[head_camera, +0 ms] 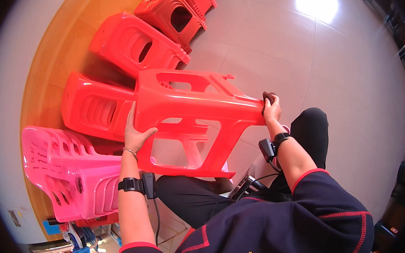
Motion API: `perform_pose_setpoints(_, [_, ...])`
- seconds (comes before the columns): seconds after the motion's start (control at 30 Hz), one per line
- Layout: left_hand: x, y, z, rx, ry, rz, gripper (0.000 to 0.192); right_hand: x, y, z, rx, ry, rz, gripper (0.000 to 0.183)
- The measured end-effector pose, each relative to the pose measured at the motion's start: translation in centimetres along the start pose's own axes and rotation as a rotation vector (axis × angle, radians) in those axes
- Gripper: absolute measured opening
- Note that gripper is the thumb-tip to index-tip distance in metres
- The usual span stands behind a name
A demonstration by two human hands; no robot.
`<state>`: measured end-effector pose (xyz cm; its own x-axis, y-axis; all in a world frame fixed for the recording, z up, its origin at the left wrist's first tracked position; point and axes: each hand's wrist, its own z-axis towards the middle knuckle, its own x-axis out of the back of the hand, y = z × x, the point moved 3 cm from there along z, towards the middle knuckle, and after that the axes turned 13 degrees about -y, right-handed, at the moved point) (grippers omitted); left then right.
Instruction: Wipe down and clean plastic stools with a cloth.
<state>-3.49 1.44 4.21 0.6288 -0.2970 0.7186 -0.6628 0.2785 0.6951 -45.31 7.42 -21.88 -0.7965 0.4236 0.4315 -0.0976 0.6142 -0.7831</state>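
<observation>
A red plastic stool (197, 103) lies sideways before me, its seat toward the left and its legs toward the right. My left hand (138, 132) grips it at the seat end, with the thumb over the near edge and the fingers along the seat. At the far right end of an upper leg, my right hand (273, 109) presses a dark brown cloth (268, 96) against the plastic. The cloth is bunched and mostly hidden under the fingers. Through the stool's cut-out sides, part of its other legs and the floor show.
Stacks of red plastic stools (141, 45) lie along the orange wooden wall base (45, 78). Stacked pink plastic chairs (74, 173) are beside my left forearm. Grey floor tiles (266, 35) extend beyond the stool. Cables hang from the black wrist devices (149, 185).
</observation>
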Motion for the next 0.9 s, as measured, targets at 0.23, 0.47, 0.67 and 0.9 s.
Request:
perform_pose_setpoints(0.23, [0.0,0.1,0.4,-0.032,0.013,-0.012,0.099,-0.3,1.0,-2.0,0.31,0.201,0.057,0.047])
perform_pose_setpoints(0.47, [0.2,-0.4,0.4,0.022,0.117,0.012,0.095,-1.6,5.8,-5.5,-0.077,-0.13,0.099,0.049])
perform_pose_setpoints(0.67, [0.8,-1.6,-1.0,0.056,0.181,-0.08,0.093,0.1,3.3,-4.5,0.203,0.054,0.209,0.038])
perform_pose_setpoints(0.9, [1.1,-2.7,-2.2,0.052,0.181,-0.129,0.092,-0.6,-6.9,-3.5,0.406,-0.237,-0.265,0.049])
